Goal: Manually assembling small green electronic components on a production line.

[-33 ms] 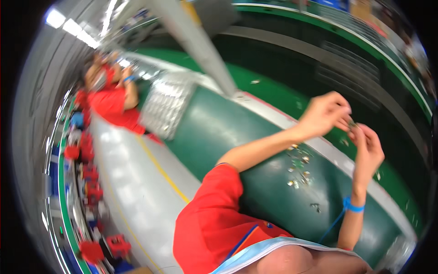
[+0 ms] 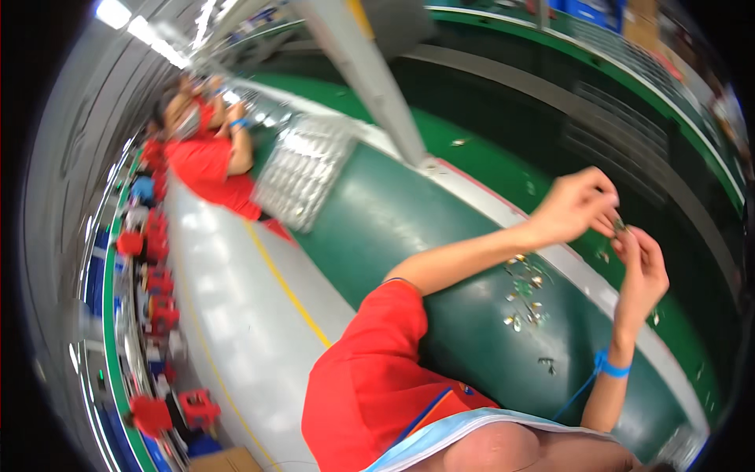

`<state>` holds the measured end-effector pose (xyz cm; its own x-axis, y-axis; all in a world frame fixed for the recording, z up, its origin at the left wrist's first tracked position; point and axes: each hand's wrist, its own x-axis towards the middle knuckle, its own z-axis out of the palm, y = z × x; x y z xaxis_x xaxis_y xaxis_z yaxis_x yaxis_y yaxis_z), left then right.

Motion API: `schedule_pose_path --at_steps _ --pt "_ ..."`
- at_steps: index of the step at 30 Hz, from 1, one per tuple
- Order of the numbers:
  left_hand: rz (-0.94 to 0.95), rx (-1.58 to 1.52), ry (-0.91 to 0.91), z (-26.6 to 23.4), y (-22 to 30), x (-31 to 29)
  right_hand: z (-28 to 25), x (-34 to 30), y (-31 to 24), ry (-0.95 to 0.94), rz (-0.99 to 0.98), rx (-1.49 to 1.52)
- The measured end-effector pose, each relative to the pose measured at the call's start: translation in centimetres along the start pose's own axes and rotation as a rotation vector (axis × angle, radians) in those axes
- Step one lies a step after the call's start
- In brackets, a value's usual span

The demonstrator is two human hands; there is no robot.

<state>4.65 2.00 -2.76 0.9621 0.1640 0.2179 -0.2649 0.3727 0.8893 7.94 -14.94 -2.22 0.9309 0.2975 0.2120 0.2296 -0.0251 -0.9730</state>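
Left hand [image 2: 578, 206]: thumb and fingers drawn together in a pinch, other fingers curled. Right hand [image 2: 643, 267]: likewise nearly closed, thumb and forefinger meeting the left fingertips. Between them, a small dark part [image 2: 620, 226], gripped from both sides; details too small and blurred to read from here. Its position: in the air, by the far long edge of the green bench [image 2: 393, 208], seen against the darker area past the white rail [image 2: 578, 271]; height cannot be told.

Blue strap [image 2: 612, 363] around right wrist, its cord running down toward the near edge.

On bench: scatter of small metallic and green pieces [image 2: 525, 293] just beside the left forearm, toward the far edge; a few dark pieces [image 2: 548, 365] apart from these, closer to the near edge. Clear moulded trays [image 2: 305, 169] farther along, leftward, near a co-worker in red [image 2: 206, 169].
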Motion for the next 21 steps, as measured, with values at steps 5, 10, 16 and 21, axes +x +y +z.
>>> schedule_pose_path --at_steps 5,10,16,21 --pt "0.062 0.108 0.010 -1.0 1.4 -2.7 2.0 -1.4 0.4 -0.013 -0.039 0.093" --pt "-0.035 0.073 0.020 -0.8 0.1 -1.5 1.7 -1.6 0.9 0.023 -0.176 0.005" --pt "0.101 0.526 0.202 -1.8 2.1 -2.7 3.7 -0.5 -0.1 0.082 -0.777 -0.568" --pt "0.048 0.454 0.138 -0.9 0.3 -1.2 2.1 -0.4 0.7 0.104 -0.896 -0.722"
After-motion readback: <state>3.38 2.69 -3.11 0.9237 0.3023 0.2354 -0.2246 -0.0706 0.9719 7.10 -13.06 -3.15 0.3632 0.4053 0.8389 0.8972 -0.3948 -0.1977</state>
